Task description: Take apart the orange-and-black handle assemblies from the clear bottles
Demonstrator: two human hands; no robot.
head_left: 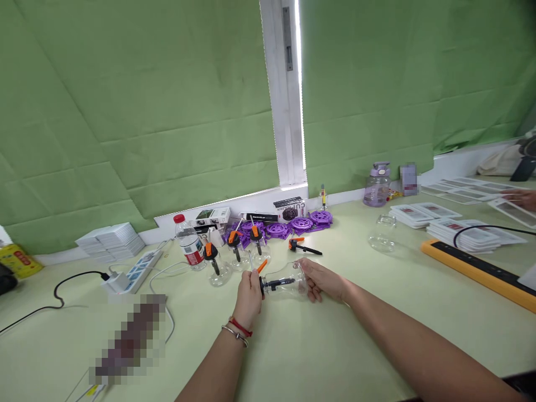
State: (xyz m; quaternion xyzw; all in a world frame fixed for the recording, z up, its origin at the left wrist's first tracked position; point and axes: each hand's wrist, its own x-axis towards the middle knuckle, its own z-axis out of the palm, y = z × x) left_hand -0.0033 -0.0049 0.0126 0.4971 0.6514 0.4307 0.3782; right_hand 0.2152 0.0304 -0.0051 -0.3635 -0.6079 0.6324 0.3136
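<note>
Both of my hands hold a clear bottle (285, 282) lying on its side above the table. My left hand (248, 295) is closed around its neck end, at a black cap (262, 286) with an orange lever and a light straw or tube. A black stem (280, 284) from that cap reaches inside the bottle. My right hand (320, 279) grips the bottle's base end, fingers curled around it. Just beyond lies a loose black cap piece with an orange lever (297, 243). To the left, several clear bottles (218, 274) stand upright with the same black-and-orange caps.
Purple wheel-shaped pieces (277, 229) and small boxes (288, 209) line the wall. A red-capped water bottle (190, 245) and power strip (144, 269) stand left. An uncapped clear bottle (382, 237), white cards (425, 214), an orange-black bar (477, 273) and another person's hand (521, 198) are right.
</note>
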